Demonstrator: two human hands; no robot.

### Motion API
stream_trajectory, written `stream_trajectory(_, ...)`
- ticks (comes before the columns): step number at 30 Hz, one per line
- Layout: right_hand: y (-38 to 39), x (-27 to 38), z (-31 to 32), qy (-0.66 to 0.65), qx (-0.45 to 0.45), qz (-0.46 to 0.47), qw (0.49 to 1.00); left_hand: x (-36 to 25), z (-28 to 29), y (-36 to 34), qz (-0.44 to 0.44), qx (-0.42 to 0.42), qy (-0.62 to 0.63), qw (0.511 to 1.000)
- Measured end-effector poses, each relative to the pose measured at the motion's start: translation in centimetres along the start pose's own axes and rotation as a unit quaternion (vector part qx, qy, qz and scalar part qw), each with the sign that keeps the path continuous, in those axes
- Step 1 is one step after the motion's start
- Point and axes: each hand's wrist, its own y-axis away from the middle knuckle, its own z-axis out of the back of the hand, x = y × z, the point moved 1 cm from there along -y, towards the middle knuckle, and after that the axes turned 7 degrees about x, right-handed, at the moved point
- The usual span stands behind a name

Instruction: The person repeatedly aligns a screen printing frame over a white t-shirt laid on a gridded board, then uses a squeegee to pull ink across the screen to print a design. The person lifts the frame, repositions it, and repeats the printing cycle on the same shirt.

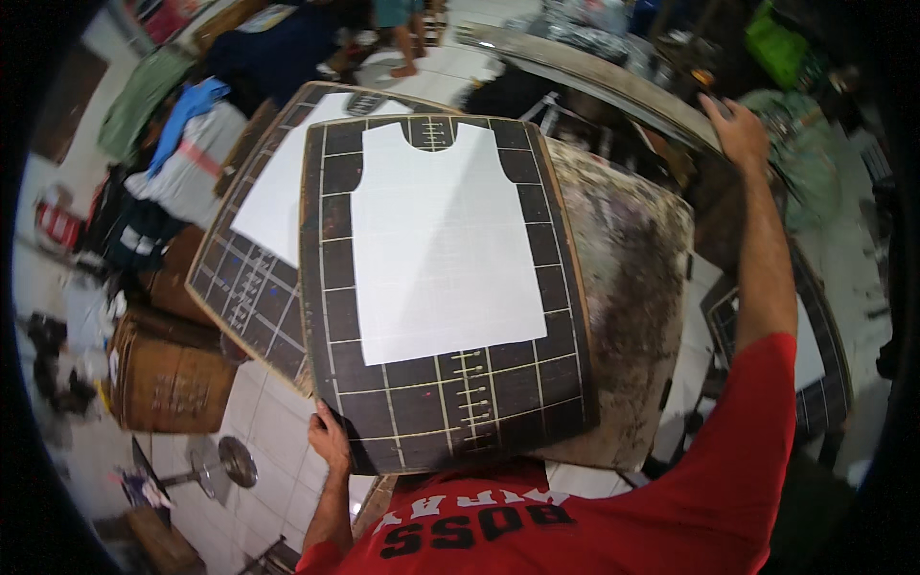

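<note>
A dark printing board (pixel 335 287) with pale grid lines lies in front of me, and a white sleeveless shirt piece (pixel 436 240) is spread flat on it. My left hand (pixel 329 439) grips the board's near left corner. My right hand (pixel 733 129) reaches far forward to the right and rests on the edge of a long curved metal rail (pixel 594 72). A second gridded board (pixel 251 287) with another white piece (pixel 287 187) sits just to the left, partly under the first.
A paint-stained worn surface (pixel 632 278) lies under the board on the right. A third board (pixel 824 364) is at lower right. Cardboard boxes (pixel 168 374), piles of clothing (pixel 182 144) and a metal stand (pixel 225 465) sit on the tiled floor at left. A person's bare feet (pixel 404 67) stand at top.
</note>
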Motion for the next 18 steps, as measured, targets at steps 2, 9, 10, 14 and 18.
stream_trajectory(2,0.2,-0.2,-0.3,0.006,0.002,-0.003,1.0,-1.9,0.3,-1.7,-0.025,0.04,-0.002,0.999)
stream_trajectory(9,0.1,-1.5,-1.5,0.009,-0.028,0.041,0.999,-7.4,-5.9,-3.2,-0.227,0.25,-0.077,0.938)
stream_trajectory(10,0.0,-1.5,-1.5,0.012,-0.033,0.044,0.998,-8.1,-7.5,-2.7,-0.284,0.25,-0.074,0.923)
stream_trajectory(14,0.0,-0.8,-0.9,0.017,-0.036,0.039,0.998,-9.3,-11.9,0.6,-0.186,0.397,-0.036,0.898)
stream_trajectory(18,0.4,0.2,0.9,-0.077,-0.007,0.007,0.997,-10.0,-13.0,2.7,-0.189,0.395,-0.067,0.897)
